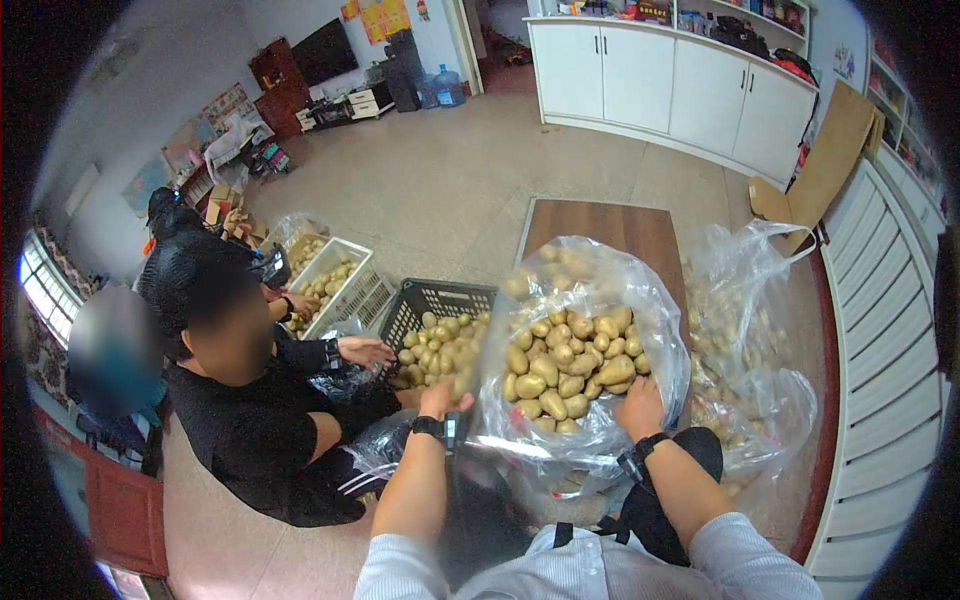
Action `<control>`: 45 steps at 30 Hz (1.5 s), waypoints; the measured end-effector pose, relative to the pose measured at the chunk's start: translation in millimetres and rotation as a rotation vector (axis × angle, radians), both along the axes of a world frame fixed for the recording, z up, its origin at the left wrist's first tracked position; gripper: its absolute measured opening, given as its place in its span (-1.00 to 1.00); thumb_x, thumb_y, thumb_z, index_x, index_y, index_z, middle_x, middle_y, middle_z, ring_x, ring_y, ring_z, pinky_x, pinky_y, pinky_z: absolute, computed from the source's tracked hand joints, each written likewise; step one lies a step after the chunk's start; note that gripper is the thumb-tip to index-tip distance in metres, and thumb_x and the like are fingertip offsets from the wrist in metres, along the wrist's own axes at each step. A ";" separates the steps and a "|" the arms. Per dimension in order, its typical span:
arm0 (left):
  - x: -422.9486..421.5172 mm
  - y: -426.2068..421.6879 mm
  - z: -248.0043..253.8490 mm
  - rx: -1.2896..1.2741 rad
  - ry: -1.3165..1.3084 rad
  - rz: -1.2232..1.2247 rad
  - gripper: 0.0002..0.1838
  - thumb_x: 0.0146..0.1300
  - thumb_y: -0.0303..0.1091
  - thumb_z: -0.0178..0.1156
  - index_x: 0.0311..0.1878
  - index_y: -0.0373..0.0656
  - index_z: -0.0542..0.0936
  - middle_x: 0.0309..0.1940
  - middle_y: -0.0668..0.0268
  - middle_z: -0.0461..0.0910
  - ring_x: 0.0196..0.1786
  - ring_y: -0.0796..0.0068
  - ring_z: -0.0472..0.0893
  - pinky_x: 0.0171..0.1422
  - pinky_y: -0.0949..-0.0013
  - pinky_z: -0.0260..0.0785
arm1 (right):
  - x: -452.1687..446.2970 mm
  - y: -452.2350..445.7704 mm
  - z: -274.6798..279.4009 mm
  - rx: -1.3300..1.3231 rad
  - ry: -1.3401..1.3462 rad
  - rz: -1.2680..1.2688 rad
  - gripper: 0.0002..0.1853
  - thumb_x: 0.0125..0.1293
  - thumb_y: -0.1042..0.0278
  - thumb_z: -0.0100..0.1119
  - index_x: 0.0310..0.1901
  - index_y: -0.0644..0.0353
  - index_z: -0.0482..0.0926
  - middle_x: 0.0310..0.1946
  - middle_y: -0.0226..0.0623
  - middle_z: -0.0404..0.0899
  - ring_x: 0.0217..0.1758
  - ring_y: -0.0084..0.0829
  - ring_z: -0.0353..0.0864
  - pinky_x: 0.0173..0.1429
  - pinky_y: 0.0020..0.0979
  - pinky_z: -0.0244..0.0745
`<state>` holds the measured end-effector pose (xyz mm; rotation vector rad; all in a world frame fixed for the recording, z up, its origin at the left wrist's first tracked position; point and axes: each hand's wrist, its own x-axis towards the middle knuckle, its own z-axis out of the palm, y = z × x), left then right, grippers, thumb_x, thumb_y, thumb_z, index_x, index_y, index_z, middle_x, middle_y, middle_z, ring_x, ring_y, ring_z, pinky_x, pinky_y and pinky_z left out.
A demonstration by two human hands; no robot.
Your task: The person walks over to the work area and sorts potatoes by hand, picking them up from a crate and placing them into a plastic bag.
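A large clear plastic bag (665, 345) stands open in front of me, filled with potatoes (565, 365). My left hand (445, 400) is over the gap between this bag and a black plastic crate (400, 315) of potatoes. Its thumb stands apart from the fingers, and a blurred potato shows just beyond them. Inside the bag's right side, my right hand (640, 408) rests against the potatoes with its fingers stretched downward. The fingertips are partly hidden among the potatoes. Both wrists wear dark bands.
A person in black (225, 430) sits at my left, one hand (365, 352) by the black crate. Behind it is a white crate (345, 275) of potatoes. More potato-filled clear bags (740, 330) stand at right, near a white slatted panel (875, 360). A brown board (610, 222) lies beyond my bag.
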<state>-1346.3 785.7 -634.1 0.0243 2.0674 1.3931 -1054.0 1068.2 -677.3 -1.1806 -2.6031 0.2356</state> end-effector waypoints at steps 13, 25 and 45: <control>-47.9 -27.9 -93.1 -0.105 0.150 0.054 -0.49 0.30 -0.09 0.07 -0.01 -0.46 0.55 -0.08 0.09 0.63 -0.15 0.35 0.67 -0.21 0.29 0.54 | 3.5 -1.5 46.9 -0.391 -0.161 -0.119 -0.35 0.09 0.15 0.25 0.11 0.37 0.24 0.18 0.17 0.33 0.07 0.10 0.55 0.09 -0.09 0.53; -24.0 -20.2 -76.1 0.166 -0.025 0.238 -0.66 0.28 -0.28 0.16 -0.04 -0.40 0.55 -0.16 0.07 0.64 -0.12 0.24 0.64 -0.15 0.20 0.52 | 7.4 6.6 37.9 -0.593 -0.161 -0.201 -0.04 0.04 0.09 0.31 0.33 0.44 0.00 0.12 0.34 0.41 0.14 0.13 0.52 0.21 -0.14 0.45; -54.0 -32.5 -100.4 -0.471 0.584 -0.299 -0.63 0.19 -0.08 0.15 -0.38 -0.26 0.62 -0.40 0.02 0.65 -0.38 0.17 0.65 -0.39 0.15 0.40 | 1.4 -34.7 8.6 -0.501 0.006 0.004 -0.44 0.20 0.30 0.11 0.18 0.32 0.18 0.10 0.32 0.30 0.00 0.28 0.52 0.05 0.08 0.48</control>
